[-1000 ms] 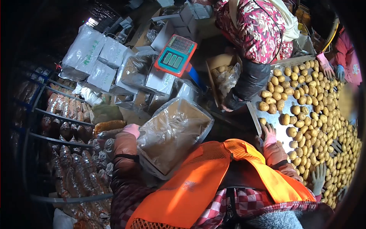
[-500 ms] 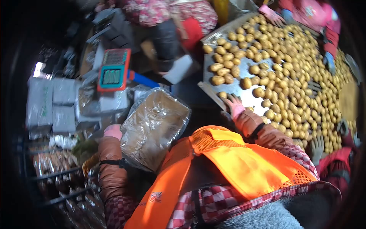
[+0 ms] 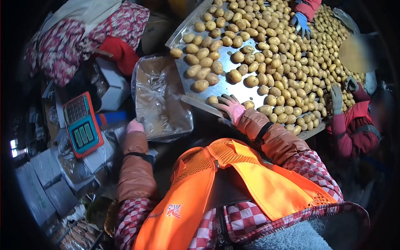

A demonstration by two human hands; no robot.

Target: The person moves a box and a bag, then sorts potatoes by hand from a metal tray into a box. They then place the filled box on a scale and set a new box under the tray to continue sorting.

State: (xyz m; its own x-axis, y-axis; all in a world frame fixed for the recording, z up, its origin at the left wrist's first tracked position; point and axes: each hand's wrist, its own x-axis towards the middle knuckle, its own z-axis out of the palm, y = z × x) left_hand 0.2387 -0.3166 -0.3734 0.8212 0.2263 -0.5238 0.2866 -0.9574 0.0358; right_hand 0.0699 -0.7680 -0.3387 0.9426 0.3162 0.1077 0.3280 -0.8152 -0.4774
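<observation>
My left hand (image 3: 135, 126), in a pink glove, grips the near left edge of a cardboard box (image 3: 146, 75) lined with clear plastic. Inside the box only liner and brown cardboard show. The box stands against the lower left end of the metal sorting table (image 3: 227, 87). My right hand (image 3: 232, 109), gloved in pink with dark fingertips, rests with spread fingers at the table's near edge, beside a metal side strip (image 3: 202, 106). Close to those fingers lie single potatoes (image 3: 212, 100). Many more potatoes (image 3: 287, 66) cover the table.
A co-worker's blue-gloved hand (image 3: 301, 24) reaches over the far side of the potatoes. Another person's grey glove (image 3: 336, 99) is at the right edge. Left of the box is a red and teal scale (image 3: 83, 125), with white cartons (image 3: 46, 166) nearby. A person in a patterned garment (image 3: 121, 25) stands behind.
My left hand has swung the lined box away from me and right, up against the table's end. My right hand stays at the table edge. The camera view has turned right.
</observation>
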